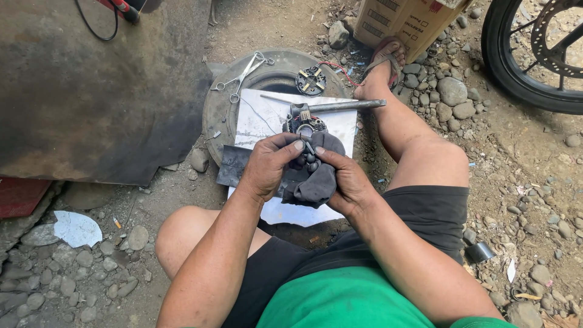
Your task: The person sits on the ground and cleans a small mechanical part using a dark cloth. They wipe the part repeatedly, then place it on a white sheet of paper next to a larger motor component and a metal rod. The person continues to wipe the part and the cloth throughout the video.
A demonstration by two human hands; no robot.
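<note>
Together both hands pinch a small metal part in a dark rag, pointing away.

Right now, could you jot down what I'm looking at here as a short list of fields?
setting: gravel ground, person seated, knees apart
left hand: fingers pinching a small metal part
right hand: holding a dark rag around that part
work surface: white sheet laid over an old tyre
on the sheet: metal shaft
on the tyre: pliers, round toothed part
nearby: cardboard box, motorbike wheel
</note>
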